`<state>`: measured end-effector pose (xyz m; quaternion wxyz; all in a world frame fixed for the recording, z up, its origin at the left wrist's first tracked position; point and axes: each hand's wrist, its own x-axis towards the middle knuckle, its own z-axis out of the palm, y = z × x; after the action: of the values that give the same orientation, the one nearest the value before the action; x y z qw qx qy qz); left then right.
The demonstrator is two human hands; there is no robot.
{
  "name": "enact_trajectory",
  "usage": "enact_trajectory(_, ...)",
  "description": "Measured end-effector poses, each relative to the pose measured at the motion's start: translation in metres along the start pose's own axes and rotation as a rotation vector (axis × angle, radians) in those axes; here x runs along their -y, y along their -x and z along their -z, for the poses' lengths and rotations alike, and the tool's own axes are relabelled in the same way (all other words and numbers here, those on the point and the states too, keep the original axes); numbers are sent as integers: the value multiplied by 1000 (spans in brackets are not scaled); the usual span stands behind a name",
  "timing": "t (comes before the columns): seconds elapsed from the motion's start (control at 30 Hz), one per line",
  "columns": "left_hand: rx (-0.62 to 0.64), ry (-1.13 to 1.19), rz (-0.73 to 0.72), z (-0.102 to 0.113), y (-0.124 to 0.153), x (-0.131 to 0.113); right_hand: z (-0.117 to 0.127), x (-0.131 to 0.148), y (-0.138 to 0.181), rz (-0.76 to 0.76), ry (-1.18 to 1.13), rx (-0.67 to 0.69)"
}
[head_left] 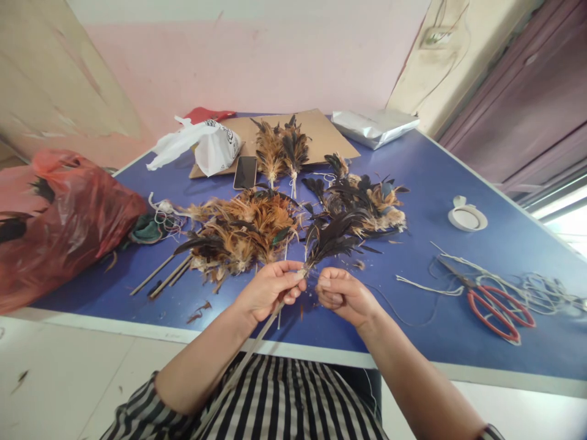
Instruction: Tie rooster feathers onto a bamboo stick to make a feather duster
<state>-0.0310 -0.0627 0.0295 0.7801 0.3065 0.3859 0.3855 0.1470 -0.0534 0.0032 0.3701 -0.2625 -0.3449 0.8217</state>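
Left hand (270,292) grip pinches thin wooden stick (257,342) where dark feather bunch (337,238) meets it, above blue bench (413,183). Right hand (342,296) grip closed, contents unclear. Best keep pinch tight at the binding point.

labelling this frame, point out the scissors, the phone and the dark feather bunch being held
scissors (498,308), head view, on the red handle loops
phone (245,172), head view, middle of its dark screen
dark feather bunch (332,238), head view, on the spread black feathers above the left hand (270,290)
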Motion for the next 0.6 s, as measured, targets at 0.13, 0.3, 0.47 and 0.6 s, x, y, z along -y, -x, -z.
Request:
enact_trajectory(0.13, -65, -225, -173, -9, 2, 9, 0, -2, -1, -13, -39, 16)
enact_trajectory(0.3, -137, -518, -296, -15, 4, 17, 0, -2, -2, -15, -46, 9)
enact_trajectory(0.47, -212, -673, -332, -16, 4, 18, -4, -2, -1, 6, 48, -72)
enact_trajectory(0.6, -220, -664, -337, -13, 2, 20, -6, -1, -1, 21, 176, -84)
